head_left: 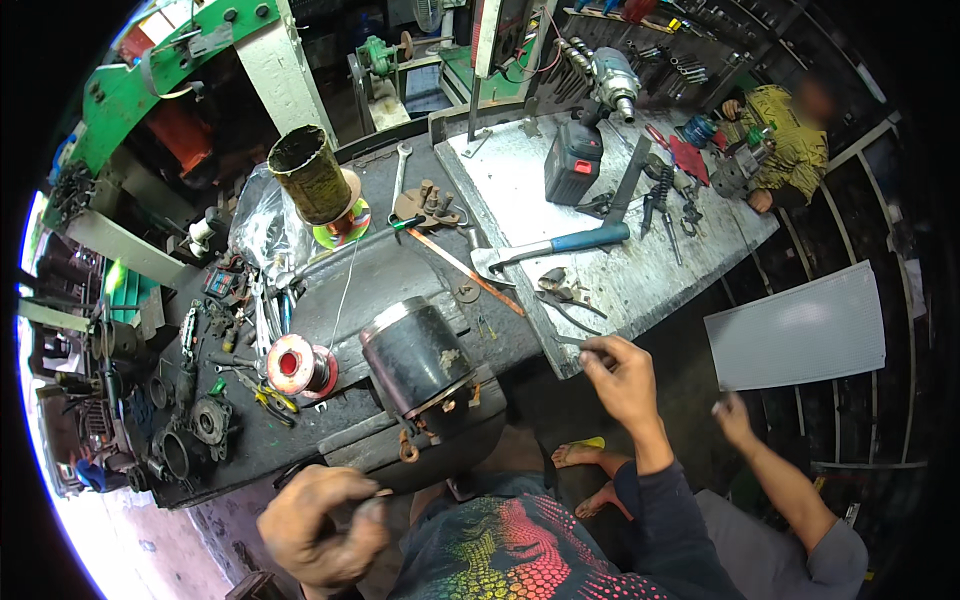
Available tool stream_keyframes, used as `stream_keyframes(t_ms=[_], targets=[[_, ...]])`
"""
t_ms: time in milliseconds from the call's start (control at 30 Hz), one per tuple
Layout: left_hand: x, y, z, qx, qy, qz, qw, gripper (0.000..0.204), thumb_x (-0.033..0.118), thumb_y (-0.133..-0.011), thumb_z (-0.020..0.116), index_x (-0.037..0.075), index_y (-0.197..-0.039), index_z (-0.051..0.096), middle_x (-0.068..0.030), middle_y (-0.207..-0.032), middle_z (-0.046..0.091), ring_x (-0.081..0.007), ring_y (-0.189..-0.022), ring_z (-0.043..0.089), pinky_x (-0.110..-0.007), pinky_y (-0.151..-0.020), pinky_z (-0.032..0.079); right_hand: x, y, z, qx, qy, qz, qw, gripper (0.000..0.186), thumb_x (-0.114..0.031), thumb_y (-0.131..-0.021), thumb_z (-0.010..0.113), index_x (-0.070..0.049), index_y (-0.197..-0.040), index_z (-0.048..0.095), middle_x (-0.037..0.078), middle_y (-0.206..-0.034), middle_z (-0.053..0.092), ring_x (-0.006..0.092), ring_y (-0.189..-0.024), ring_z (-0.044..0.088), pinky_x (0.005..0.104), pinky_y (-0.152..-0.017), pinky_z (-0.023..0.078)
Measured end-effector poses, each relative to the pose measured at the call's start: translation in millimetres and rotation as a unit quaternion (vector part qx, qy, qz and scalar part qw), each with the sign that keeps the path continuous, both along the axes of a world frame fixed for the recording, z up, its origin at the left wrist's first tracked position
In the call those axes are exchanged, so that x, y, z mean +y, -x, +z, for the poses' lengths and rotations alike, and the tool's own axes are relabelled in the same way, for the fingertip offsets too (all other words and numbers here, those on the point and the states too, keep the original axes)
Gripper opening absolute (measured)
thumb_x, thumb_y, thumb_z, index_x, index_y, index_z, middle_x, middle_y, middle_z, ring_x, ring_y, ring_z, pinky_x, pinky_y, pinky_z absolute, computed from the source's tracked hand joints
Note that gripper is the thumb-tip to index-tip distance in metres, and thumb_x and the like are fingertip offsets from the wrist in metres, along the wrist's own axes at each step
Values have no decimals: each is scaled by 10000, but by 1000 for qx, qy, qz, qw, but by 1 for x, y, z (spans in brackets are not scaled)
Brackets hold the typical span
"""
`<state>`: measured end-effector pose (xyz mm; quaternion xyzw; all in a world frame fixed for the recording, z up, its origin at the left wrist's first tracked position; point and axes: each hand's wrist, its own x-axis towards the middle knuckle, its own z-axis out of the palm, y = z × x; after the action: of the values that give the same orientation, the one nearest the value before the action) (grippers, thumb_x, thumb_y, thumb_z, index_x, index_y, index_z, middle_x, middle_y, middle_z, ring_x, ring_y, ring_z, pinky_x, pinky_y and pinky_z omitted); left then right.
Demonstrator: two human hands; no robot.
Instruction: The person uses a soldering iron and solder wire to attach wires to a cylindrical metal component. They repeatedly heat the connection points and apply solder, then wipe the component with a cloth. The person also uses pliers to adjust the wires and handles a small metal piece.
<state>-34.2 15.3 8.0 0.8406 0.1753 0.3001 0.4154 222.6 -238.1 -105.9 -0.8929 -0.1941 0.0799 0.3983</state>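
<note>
A black metal cylinder [415, 360] lies on a dark block at the bench's front, in front of me. Low at the left, my left hand [320, 525] is curled closed round something small that I cannot make out. My right hand [625, 385], right of the cylinder, pinches a thin dark strip [570, 340] at the pale board's edge [540, 335]. Pliers [565, 305] and a blue-handled hammer [580, 240] lie beyond it. A red-and-white wire spool [300, 370] stands left of the cylinder, and a tall grimy can [308, 180] stands behind.
Battery pack [570, 170], wrenches [400, 180] and greasy parts [180, 450] crowd the bench. A co-worker in patterned yellow [775, 130] is at the back right. Another person's arm [785, 480] reaches in at lower right, near bare feet [590, 460] and a white panel [795, 325].
</note>
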Motion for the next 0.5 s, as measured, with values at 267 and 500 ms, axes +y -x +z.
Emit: stream_keyframes(t_ms=[267,500], targets=[[-20,-2,-23,-110,127,254,952,194,136,-959,709,-26,-1049,651,-99,-912,637,-117,-706,576,-229,-592,458,-50,-55,-127,-130,147,100,975,179,-103,-893,757,-73,-1069,764,141,-937,700,347,-810,705,442,-734,559],[-41,-4,-52,-123,121,415,893,140,116,-1026,674,15,-1122,659,-39,-939,643,-73,-711,562,-204,-589,450,-52,-83,-141,-38,182,163,969,189,-136,-849,748,-43,-1008,703,159,-983,712,400,-920,705,503,-787,561]])
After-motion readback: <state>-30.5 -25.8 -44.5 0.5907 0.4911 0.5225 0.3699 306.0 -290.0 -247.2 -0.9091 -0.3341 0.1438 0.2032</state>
